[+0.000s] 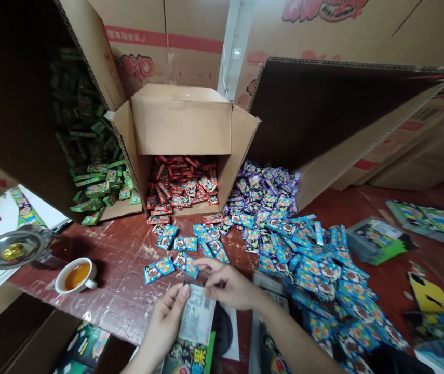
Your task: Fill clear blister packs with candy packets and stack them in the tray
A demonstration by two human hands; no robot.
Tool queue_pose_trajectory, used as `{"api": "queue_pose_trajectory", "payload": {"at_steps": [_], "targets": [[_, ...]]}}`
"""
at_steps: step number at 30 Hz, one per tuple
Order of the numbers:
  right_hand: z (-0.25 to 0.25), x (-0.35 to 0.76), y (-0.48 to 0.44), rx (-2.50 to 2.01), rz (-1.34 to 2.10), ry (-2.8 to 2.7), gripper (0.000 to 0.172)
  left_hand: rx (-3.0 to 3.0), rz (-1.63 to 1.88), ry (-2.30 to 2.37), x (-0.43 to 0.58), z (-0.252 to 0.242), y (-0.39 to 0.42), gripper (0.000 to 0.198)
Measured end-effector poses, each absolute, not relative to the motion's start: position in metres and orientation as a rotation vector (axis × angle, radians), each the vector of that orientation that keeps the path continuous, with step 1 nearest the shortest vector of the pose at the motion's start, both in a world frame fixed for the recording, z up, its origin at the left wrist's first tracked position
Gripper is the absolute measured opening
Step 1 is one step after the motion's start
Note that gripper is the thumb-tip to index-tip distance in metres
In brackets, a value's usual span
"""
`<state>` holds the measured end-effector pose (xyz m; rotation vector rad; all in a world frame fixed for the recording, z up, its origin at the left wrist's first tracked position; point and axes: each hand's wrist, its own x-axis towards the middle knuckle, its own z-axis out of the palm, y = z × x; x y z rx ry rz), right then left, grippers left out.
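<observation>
My left hand (169,314) grips a flat printed plastic bag (196,317) by its upper left edge, thumb on top. The bag has a pale panel with small print above a green and black part with big characters. My right hand (231,285) is at the bag's upper right corner, thumb and curled fingers pinching there, forefinger stretched out above it. Just beyond both hands lie blue candy packets (186,264), loose on the red table (122,270). A large heap of blue packets (315,275) spreads to the right of my right forearm.
Open cartons along the back hold green packets (107,182), red packets (183,182) and purple packets (268,187). At left stand a cup of tea (76,275) and a lidded glass pot (15,249). Stacked bags (375,234) lie right; more bags (264,332) lie under my right forearm.
</observation>
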<state>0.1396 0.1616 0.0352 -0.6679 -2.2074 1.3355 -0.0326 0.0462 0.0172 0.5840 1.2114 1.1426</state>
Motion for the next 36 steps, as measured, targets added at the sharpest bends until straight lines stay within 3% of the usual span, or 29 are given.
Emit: {"api": "queue_pose_trajectory", "payload": {"at_steps": [4,6,8,11,17,21,24,26,30,33,36], "targets": [[0.018,0.111,0.236,-1.361,0.707,-2.246,0.018,0.463,1.242,1.246,-0.045,0.015,0.045,0.043],[0.01,0.092,0.269,-1.554,0.601,-2.219,0.029,0.46,1.234,1.232,-0.05,0.017,0.045,0.041],[0.004,0.076,0.291,-1.645,0.597,-2.215,0.026,0.467,1.221,1.222,-0.053,0.019,0.046,0.04],[0.006,0.073,0.305,-1.663,0.606,-2.198,0.018,0.469,1.236,1.258,-0.055,0.02,0.046,0.043],[0.03,0.134,0.285,-1.466,0.662,-1.964,0.042,0.457,1.252,1.252,-0.054,0.016,0.05,0.044],[0.028,0.157,0.219,-1.137,1.3,-1.453,0.053,0.458,1.249,1.215,-0.046,0.015,0.055,0.041],[0.028,0.163,0.169,-1.005,1.604,-1.399,0.06,0.492,1.243,1.197,-0.038,0.018,0.056,0.039],[0.031,0.17,0.151,-0.98,1.676,-1.533,0.056,0.511,1.221,1.181,-0.032,0.021,0.055,0.037],[0.037,0.185,0.149,-1.109,1.687,-1.597,0.025,0.554,1.189,1.16,-0.026,0.027,0.052,0.035],[0.039,0.18,0.155,-1.159,1.33,-1.231,0.03,0.613,1.194,1.192,-0.023,0.029,0.05,0.034],[0.04,0.161,0.152,-1.037,1.281,-1.149,0.029,0.674,1.192,1.2,-0.019,0.027,0.048,0.035]]}}
